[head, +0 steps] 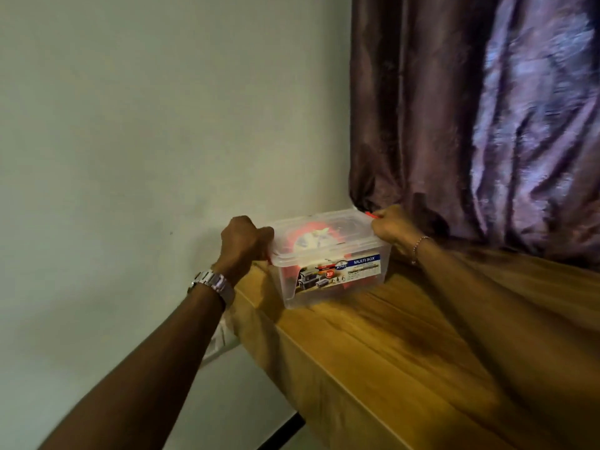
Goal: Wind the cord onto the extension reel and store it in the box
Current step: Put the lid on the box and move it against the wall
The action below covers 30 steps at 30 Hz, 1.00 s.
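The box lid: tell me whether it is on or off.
On. The clear lid sits flat over the box, a hand at each end; whether its red latches are locked cannot be told.

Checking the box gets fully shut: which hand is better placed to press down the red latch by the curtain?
Right. The right hand already grips the red latch at that end of the box; the left hand holds the opposite end.

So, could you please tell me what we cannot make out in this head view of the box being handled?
- Red latches: the left hand and right hand cover the ends of the box, so latch state is unclear.
- Reel: blurred through the lid; whether the cord is fully wound is unreadable.
- Label small print: too small.
- Table: cut off by the bottom and right edges.
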### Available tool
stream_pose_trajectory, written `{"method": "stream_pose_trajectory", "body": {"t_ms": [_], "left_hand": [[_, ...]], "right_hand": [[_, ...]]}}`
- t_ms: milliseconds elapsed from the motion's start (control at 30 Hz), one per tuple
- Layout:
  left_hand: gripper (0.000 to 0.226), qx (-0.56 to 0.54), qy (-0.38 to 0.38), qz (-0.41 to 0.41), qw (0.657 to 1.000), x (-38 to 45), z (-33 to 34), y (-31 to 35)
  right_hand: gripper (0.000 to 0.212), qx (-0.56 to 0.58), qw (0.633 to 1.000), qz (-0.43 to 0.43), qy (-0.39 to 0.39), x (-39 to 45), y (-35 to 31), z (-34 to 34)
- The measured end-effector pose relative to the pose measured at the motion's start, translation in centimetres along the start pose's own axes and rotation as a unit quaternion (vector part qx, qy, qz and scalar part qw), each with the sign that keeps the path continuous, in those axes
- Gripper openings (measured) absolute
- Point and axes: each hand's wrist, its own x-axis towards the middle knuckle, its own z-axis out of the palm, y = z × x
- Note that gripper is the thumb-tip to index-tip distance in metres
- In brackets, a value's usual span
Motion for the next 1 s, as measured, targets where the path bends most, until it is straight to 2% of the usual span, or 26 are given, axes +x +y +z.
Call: {"method": "stream_pose_trajectory", "body": {"t_ms": [167, 267, 633, 1000], "left_hand": [[0.024, -0.073, 0.012, -0.058, 0.996, 2.4, -3.9, -2.4], [0.027, -0.080, 0.042, -0.069, 0.994, 3.2, -5.1, -3.6], [0.029, -0.050, 0.141, -0.038, 0.988, 4.3, -4.7, -4.9], [0.029, -0.034, 0.181, -0.051, 0.982, 5.6, -4.4, -5.4]], "right_hand": [[0.025, 0.013, 0.997, -0.042, 0.057, 2.2, -4.0, 4.8], [0.022, 0.038, 0.997, -0.052, 0.048, 2.9, -5.6, 6.8], [0.023, 0.078, 0.993, -0.035, 0.086, 4.5, -7.0, 9.9], [0.026, 0.062, 0.993, -0.026, 0.093, 6.1, -7.4, 11.5]]}}
